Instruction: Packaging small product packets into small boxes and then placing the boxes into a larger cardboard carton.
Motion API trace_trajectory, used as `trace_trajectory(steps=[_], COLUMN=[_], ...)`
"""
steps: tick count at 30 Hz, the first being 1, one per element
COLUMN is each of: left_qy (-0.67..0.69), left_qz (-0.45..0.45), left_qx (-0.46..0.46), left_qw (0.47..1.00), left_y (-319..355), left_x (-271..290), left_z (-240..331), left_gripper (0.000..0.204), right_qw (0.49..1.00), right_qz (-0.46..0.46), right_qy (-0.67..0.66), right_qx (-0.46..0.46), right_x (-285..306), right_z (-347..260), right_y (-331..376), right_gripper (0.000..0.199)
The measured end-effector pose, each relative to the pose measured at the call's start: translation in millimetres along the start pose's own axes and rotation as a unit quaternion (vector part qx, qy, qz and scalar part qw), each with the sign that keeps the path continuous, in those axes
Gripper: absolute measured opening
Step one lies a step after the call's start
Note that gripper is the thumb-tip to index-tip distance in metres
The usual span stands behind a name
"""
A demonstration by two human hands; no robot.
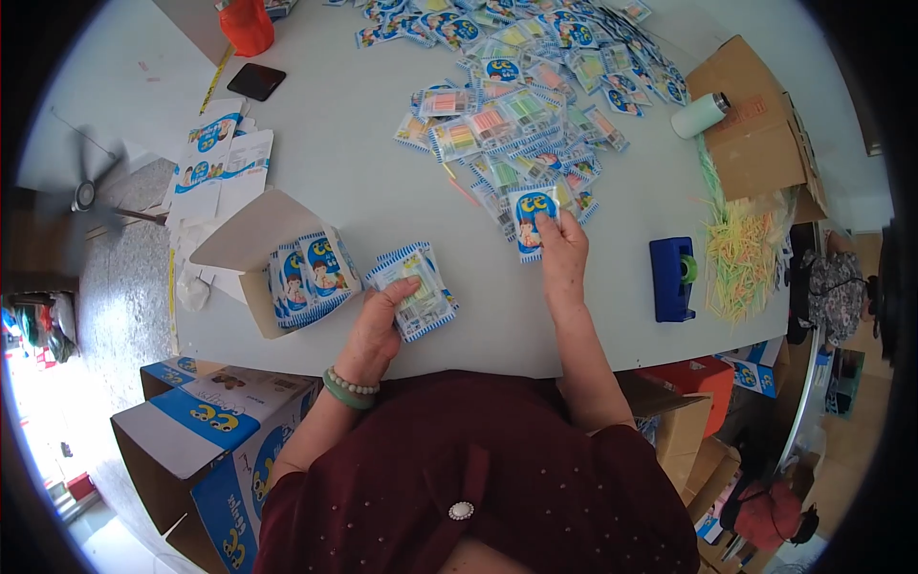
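A small stack of blue-and-white packets [422, 301] is gripped in my left hand [381, 316], with the thumb across the top packet's clear face. My right hand [564, 251] pinches one packet [532, 212], its blue printed side up, at the near edge of the heap. That heap of packets [516, 120], many with coloured sticks showing through clear windows, spreads toward the far edge of the table. Left of my left hand stands an opened white box [251, 251], its flap raised, with several packets [311, 273] upright inside.
Flattened cartons [215, 172], a black phone [257, 82] and a red-orange bottle [248, 27] lie or stand at left. On the right are a blue tape dispenser [672, 279], loose coloured sticks [744, 258], a cardboard box [751, 124] and a pale bottle [700, 116].
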State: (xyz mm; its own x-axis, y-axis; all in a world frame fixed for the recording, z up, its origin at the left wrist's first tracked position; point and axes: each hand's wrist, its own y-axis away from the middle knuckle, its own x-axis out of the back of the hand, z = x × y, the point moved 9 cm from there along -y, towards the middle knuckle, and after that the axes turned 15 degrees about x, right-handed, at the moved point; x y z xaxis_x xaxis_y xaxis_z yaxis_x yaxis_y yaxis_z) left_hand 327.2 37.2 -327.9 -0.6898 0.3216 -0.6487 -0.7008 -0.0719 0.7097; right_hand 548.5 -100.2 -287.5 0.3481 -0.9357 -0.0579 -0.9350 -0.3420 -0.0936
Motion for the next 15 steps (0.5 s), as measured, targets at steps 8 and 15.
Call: trace_trajectory(steps=[8, 15], left_qy=[-0.020, -0.010], left_qz=[-0.019, -0.015], left_qx=[-0.011, -0.018], left_qw=[1.000, 1.000], left_y=[-1, -2], left_x=[5, 9], left_z=[-1, 0], left_gripper=[0.036, 0.037], right_qw=[0.766, 0.716], right_qz=[-0.197, -0.365], right_qy=[0.484, 0.497], right_qx=[0.374, 0.327], right_x=[-43, -45], right_z=[-50, -43], right_y=[0, 66], right_gripper=[0.029, 0.038])
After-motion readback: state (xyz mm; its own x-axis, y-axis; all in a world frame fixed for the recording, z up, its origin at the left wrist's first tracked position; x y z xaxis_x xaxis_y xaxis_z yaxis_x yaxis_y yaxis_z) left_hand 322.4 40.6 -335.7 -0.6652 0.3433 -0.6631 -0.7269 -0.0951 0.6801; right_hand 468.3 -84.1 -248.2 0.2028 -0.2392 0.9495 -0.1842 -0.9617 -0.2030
